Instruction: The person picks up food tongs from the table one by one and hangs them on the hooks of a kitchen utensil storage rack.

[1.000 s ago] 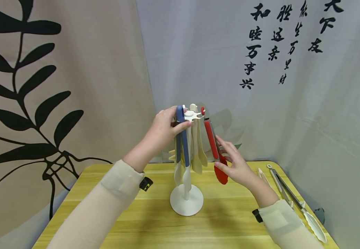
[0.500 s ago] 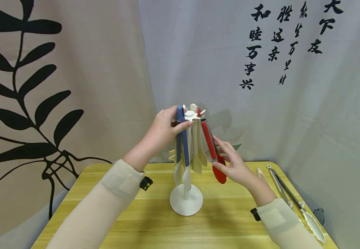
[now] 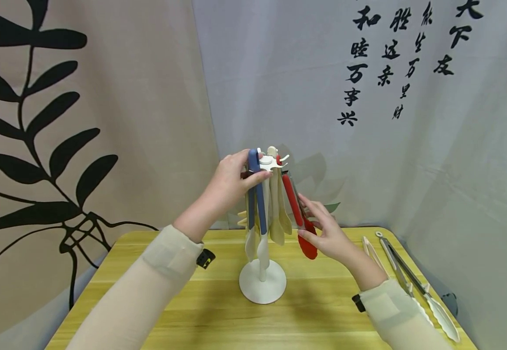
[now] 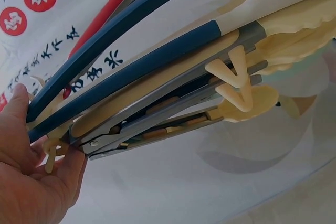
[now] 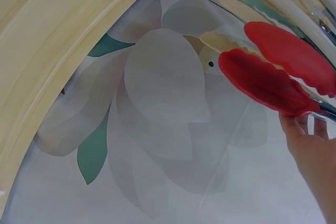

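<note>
A white utensil rack (image 3: 259, 294) stands upright, hung with blue-handled spatulas (image 3: 260, 204), cream utensils and tongs. My left hand (image 3: 232, 174) grips the rack's top, with thumb and fingers around the hooks and the blue handle ends. In the left wrist view, cream tongs (image 4: 273, 51) hang below these handles. My right hand (image 3: 327, 232) holds red tongs (image 3: 294, 201) near their scalloped heads, thumb on one side and fingers on the other. The tongs lean left, their upper end right at the rack's hooks (image 3: 283, 160). Both red heads (image 5: 262, 82) show in the right wrist view.
Two pairs of tongs (image 3: 411, 277) lie along the right part of the wooden table (image 3: 183, 311). A curtain printed with leaves and characters (image 3: 280, 58) hangs behind the table. The rack's round base rests near the table's middle.
My right hand has moved slightly left, bringing the red tongs' upper end in against the rack's hooks. The left hand and the rack have stayed where they were.
</note>
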`<control>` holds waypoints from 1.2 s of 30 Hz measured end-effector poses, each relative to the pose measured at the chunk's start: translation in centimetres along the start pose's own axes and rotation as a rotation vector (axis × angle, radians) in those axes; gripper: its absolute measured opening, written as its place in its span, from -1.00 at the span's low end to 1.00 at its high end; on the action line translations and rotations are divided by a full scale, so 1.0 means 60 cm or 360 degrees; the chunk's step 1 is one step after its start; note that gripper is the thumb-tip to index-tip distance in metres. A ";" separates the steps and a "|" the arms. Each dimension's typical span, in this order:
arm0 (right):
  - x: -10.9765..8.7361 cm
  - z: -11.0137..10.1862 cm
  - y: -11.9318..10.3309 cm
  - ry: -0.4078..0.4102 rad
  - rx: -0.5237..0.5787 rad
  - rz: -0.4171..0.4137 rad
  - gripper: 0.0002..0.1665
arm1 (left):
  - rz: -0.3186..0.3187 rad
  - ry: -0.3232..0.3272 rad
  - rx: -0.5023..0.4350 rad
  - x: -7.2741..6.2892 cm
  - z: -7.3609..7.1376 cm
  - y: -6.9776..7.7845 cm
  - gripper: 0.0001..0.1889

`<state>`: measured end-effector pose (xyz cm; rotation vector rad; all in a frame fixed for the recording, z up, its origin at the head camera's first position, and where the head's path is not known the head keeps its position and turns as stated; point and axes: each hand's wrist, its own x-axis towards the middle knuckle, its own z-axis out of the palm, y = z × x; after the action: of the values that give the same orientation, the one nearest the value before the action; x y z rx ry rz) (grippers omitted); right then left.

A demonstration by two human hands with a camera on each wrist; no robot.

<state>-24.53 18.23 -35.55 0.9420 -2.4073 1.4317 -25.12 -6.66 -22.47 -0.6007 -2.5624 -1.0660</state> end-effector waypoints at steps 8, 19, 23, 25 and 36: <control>-0.002 0.016 -0.002 0.0016 0.0005 0.0054 -0.03 | 0.0009 0.0009 0.0012 0.000 0.001 -0.002 -0.58; -0.003 0.038 -0.035 0.0028 0.0009 0.0098 -0.05 | -0.0004 0.0009 -0.0009 -0.003 0.001 0.000 -0.57; -0.004 0.042 -0.033 0.0045 0.0018 0.0089 -0.06 | -0.0008 0.0010 -0.0007 -0.003 0.001 0.001 -0.56; -0.004 0.043 -0.033 0.0053 0.0019 0.0079 -0.06 | -0.0006 0.0011 -0.0006 -0.004 0.002 0.001 -0.55; -0.005 0.045 -0.034 0.0080 -0.0003 0.0061 -0.08 | 0.0015 0.0022 -0.0028 -0.001 0.005 -0.003 -0.59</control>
<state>-22.62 15.41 -35.60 0.8535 -2.4026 1.4477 -25.20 -6.56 -22.81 -0.6074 -2.5382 -1.0872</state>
